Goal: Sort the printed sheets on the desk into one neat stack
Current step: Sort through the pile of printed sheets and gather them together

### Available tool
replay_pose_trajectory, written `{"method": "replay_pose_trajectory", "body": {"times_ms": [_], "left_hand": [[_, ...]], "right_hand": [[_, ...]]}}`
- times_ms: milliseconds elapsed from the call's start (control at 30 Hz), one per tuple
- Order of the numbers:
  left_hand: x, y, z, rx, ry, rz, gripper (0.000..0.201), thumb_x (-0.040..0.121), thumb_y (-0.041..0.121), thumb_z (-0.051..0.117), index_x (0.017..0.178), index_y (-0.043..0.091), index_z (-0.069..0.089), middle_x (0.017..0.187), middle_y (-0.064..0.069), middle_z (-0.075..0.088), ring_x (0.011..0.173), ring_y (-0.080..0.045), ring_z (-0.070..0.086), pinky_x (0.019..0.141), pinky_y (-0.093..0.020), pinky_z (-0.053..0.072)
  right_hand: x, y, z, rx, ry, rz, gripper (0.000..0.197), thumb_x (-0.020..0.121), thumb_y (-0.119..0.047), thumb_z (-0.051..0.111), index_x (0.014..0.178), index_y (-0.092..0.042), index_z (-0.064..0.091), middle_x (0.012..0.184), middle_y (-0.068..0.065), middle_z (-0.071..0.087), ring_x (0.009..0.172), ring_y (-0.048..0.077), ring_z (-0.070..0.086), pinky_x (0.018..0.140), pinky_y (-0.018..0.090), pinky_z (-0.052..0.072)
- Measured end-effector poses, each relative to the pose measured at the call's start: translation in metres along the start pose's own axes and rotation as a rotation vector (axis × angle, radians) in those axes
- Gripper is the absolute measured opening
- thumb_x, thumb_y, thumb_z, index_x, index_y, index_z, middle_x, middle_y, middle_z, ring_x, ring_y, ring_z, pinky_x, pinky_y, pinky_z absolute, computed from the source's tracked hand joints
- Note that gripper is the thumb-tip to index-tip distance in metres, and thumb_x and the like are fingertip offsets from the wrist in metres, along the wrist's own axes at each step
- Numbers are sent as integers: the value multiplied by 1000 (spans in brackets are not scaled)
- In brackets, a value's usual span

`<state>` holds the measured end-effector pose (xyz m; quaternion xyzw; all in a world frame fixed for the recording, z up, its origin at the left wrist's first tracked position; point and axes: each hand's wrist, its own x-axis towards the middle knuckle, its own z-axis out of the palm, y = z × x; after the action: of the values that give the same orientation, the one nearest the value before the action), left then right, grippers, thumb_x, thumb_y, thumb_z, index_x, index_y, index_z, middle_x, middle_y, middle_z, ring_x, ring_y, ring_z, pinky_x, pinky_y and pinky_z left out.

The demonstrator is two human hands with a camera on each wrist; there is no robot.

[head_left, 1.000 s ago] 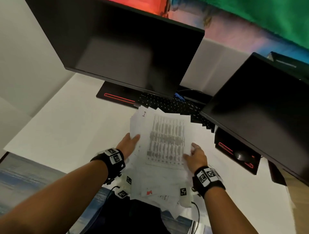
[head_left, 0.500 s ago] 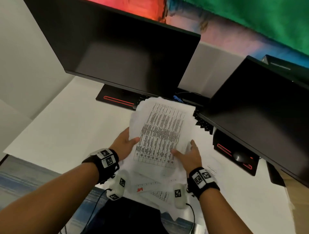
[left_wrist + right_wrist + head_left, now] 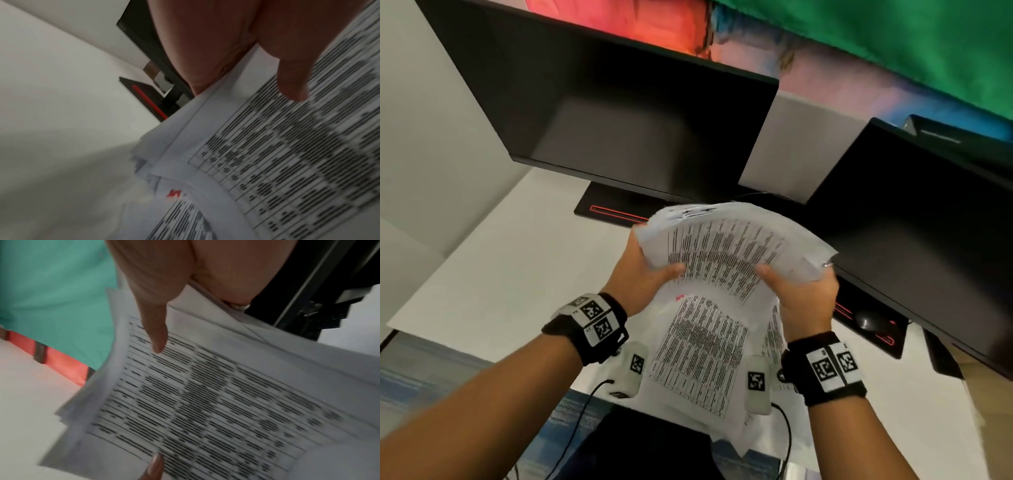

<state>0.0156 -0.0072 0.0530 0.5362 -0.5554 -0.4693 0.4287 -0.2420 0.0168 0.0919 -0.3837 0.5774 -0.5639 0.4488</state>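
Observation:
A bundle of white printed sheets (image 3: 726, 250) with dense tables is lifted off the white desk (image 3: 493, 274), arched between both hands. My left hand (image 3: 645, 274) grips its left edge, thumb on top, fingers hidden underneath. My right hand (image 3: 799, 289) grips the right edge the same way. In the left wrist view the thumb (image 3: 292, 78) presses on the top sheet (image 3: 287, 154). The right wrist view shows the right thumb (image 3: 156, 334) on the bundle (image 3: 205, 402). More printed sheets (image 3: 698, 353) lie loosely on the desk below, one with a red mark (image 3: 679, 297).
Two dark monitors stand behind the desk, one at the left (image 3: 619, 113) and one at the right (image 3: 914, 233), each on a black base with a red stripe (image 3: 616, 214). A black mouse (image 3: 866, 320) lies on the right base. The desk's near edge runs close to my forearms.
Both hands have raised the bundle off the desk and away from me, bending it into an arch. A lower printed sheet on the desk is now uncovered.

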Motion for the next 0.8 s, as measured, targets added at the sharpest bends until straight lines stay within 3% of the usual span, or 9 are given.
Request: {"method": "replay_pose_trajectory", "body": {"times_ms": [100, 167, 300, 433, 500, 600, 633, 700, 800], "left_hand": [[0, -29, 8, -17, 10, -125, 85, 72, 42, 87, 142, 19, 44, 133, -2, 63, 123, -18, 62, 99, -41, 54], [4, -36, 17, 31, 36, -175, 64, 77, 33, 85, 132, 17, 59, 122, -1, 70, 112, -16, 68, 95, -40, 56], [8, -37, 21, 48, 106, -210, 34, 74, 24, 87, 105, 21, 73, 95, 10, 74, 88, 2, 71, 71, -13, 53], [2, -44, 30, 108, 40, -204, 34, 79, 26, 83, 109, 18, 69, 90, 12, 70, 75, 10, 66, 61, -4, 49], [2, -44, 32, 161, 60, -213, 30, 89, 30, 72, 111, 10, 71, 90, 3, 71, 74, 5, 64, 61, -8, 50], [6, -34, 24, 225, 112, -173, 33, 93, 37, 66, 89, 5, 72, 82, -17, 72, 67, -22, 65, 67, -38, 57], [9, -29, 17, 256, 143, -150, 36, 93, 36, 66, 82, 3, 69, 78, -23, 70, 63, -26, 61, 65, -41, 55], [13, -18, 0, 294, 198, -123, 38, 94, 33, 67, 76, -1, 66, 69, -23, 65, 60, -24, 54, 59, -37, 49], [13, -12, -25, 300, 190, -166, 37, 94, 34, 66, 67, 8, 59, 63, -5, 57, 55, -19, 50, 53, -28, 41]], "right_hand": [[0, 22, 4, -119, 13, 131, 48, 68, -8, 89, 109, -2, 64, 100, 11, 75, 94, 29, 73, 73, 38, 63], [-2, 31, 8, -149, 29, 196, 44, 71, -7, 87, 110, -9, 67, 102, 3, 75, 95, 18, 73, 81, 35, 62], [-3, 33, 10, -76, 93, 193, 40, 71, -8, 88, 106, -13, 69, 99, 0, 77, 92, 16, 74, 76, 29, 62], [1, 60, 8, -323, 85, 285, 75, 70, -27, 89, 132, -13, 51, 133, 6, 61, 125, 28, 58, 98, 37, 52], [2, 83, 3, -628, 104, 412, 89, 69, -42, 87, 139, -17, 39, 144, 9, 48, 131, 32, 48, 102, 41, 46], [-13, 114, -3, -1122, 45, 611, 124, 62, -64, 81, 154, -14, 15, 156, 12, 24, 142, 35, 25, 113, 53, 29], [-18, 122, -3, -1216, 21, 610, 129, 60, -68, 80, 155, -14, 11, 157, 13, 21, 142, 35, 24, 114, 54, 28], [-20, 134, -3, -1280, -6, 573, 132, 60, -69, 79, 155, -14, 7, 155, 13, 23, 140, 35, 27, 112, 54, 33], [-8, 133, -2, -1137, -44, 607, 129, 68, -46, 86, 157, -12, -1, 154, 15, 23, 138, 38, 34, 108, 52, 41]]}}
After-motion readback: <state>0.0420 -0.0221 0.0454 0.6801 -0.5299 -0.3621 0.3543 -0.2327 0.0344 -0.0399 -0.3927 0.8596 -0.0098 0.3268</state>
